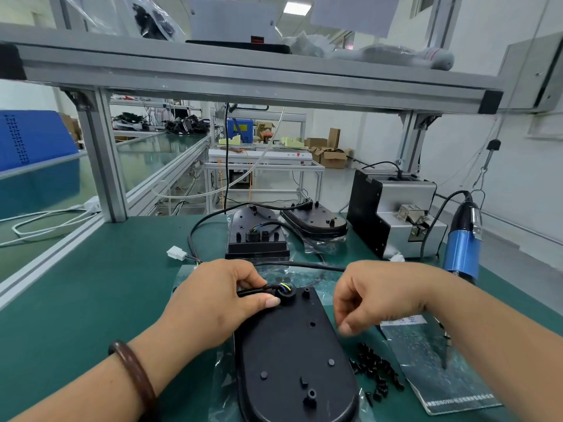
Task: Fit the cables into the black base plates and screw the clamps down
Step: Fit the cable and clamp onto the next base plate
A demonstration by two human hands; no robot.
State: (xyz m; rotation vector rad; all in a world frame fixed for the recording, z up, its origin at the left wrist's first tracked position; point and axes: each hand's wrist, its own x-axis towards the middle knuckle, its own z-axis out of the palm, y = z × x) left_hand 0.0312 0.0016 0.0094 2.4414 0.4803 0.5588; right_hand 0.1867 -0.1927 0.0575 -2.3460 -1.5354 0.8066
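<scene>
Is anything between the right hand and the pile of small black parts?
Nothing visible. The right hand hovers near the pile, which lies uncovered right of the base plate. The left hand pinches the cable, well aside.

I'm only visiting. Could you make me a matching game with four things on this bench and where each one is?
Things:
1. white connector
2. pile of small black parts
3. blue screwdriver
4. brown bracelet

Places:
A. hanging at the far right
B. round the left wrist
C. on the green mat, left of the stacked plates
D. right of the near base plate

Pairs: 1-C, 2-D, 3-A, 4-B
</scene>
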